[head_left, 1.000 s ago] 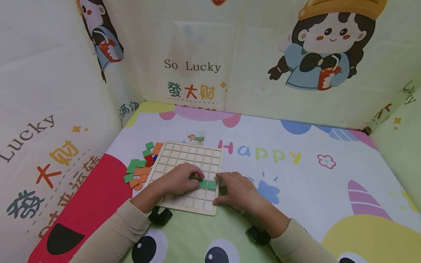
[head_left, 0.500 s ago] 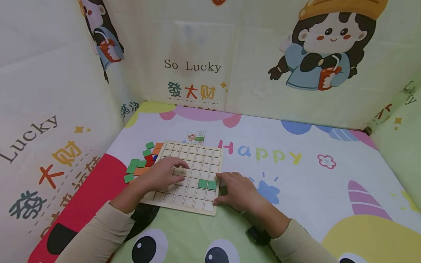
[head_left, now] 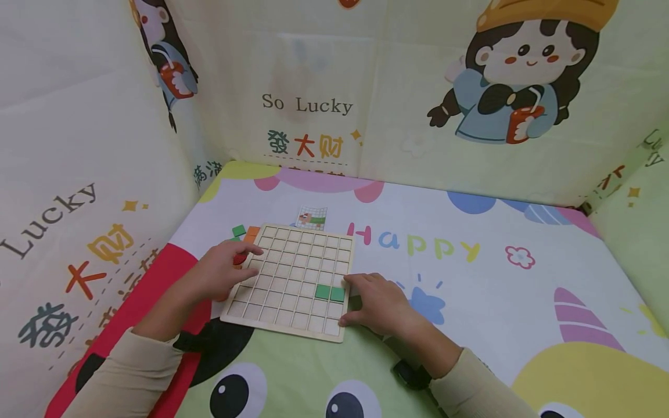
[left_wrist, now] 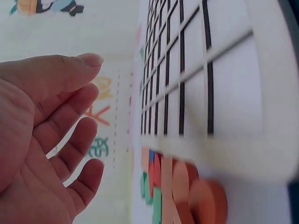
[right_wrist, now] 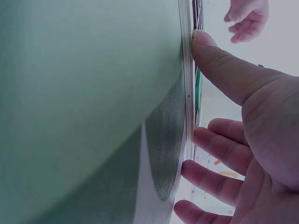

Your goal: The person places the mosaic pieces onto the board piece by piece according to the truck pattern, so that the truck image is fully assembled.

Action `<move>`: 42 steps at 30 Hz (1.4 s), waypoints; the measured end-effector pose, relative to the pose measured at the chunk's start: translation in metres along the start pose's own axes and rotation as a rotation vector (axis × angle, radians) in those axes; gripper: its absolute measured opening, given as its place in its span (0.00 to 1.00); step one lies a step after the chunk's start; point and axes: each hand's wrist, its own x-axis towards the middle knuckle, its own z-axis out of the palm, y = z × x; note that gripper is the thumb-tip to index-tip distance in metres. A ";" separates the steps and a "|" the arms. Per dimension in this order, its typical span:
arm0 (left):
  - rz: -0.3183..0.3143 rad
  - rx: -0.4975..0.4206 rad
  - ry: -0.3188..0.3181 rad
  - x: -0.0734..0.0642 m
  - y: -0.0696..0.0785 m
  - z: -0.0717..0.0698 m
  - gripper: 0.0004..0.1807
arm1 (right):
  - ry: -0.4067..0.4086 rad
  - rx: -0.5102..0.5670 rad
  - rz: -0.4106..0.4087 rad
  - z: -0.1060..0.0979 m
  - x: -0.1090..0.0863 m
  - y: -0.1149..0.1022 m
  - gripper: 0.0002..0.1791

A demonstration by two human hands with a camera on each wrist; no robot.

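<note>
A square wooden grid board (head_left: 292,270) lies flat on the table. Two green square tiles (head_left: 330,293) sit side by side in its cells near the right edge. Over the board's left edge hovers my left hand (head_left: 216,271), thumb and fingers apart and nothing between them, as the left wrist view also shows. It partly hides a pile of orange, green, red and blue pieces; rounded orange pieces (left_wrist: 208,200) stand out in that view. My right hand (head_left: 377,301) rests at the board's right edge, with the thumb (right_wrist: 224,63) on the rim and loosely extended fingers beside it.
A small printed card (head_left: 312,218) with a gridded picture lies behind the board. Loose green (head_left: 238,230) and orange tiles (head_left: 252,234) show beyond the left hand. Patterned cloth walls (head_left: 313,69) enclose the table's back and sides.
My left hand has moved away from the green tiles, leftward across the board to the loose pieces, its fingers holding nothing. The right hand and the board have stayed put.
</note>
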 end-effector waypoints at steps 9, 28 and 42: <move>-0.104 -0.030 0.034 -0.003 -0.025 -0.008 0.29 | 0.010 -0.015 -0.004 0.000 0.000 0.000 0.45; -0.181 0.055 0.061 -0.005 -0.059 -0.029 0.28 | -0.003 -0.001 0.001 0.000 0.001 0.000 0.45; -0.218 0.099 0.048 0.003 -0.081 -0.036 0.28 | -0.001 -0.003 0.011 0.002 0.001 0.001 0.44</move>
